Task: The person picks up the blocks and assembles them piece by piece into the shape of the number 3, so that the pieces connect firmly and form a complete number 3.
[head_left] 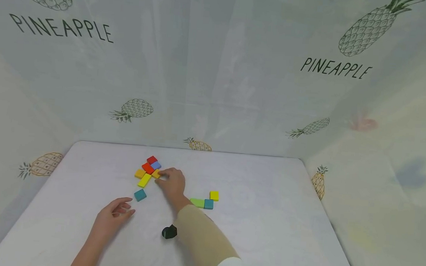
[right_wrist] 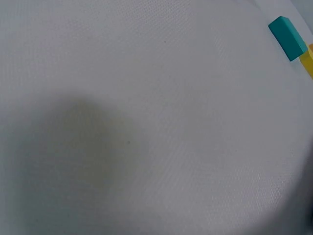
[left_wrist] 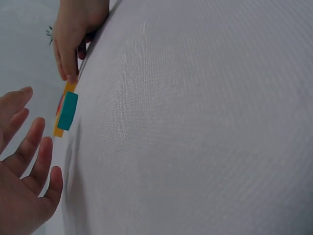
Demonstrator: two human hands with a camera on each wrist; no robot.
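My right hand [head_left: 173,185] reaches across to a cluster of blocks and pinches a small orange block [head_left: 155,173] at its edge between thumb and fingers. Around that block lie two red blocks [head_left: 148,168], a blue block [head_left: 156,165], another orange block [head_left: 139,173] and a yellow block [head_left: 144,180]. A teal block [head_left: 140,195] lies apart, nearer to me. My left hand [head_left: 112,216] is just short of it, fingers loosely bent with nothing between them. In the left wrist view, the teal block [left_wrist: 67,111] stands out in front of the cluster.
Right of my right forearm sit a lime green block [head_left: 197,203], a second teal block [head_left: 209,204] and a yellow block [head_left: 214,195]. A small black object [head_left: 169,231] lies beside the right sleeve. Pineapple-print cloth [head_left: 217,67] hangs behind the white table [head_left: 266,219].
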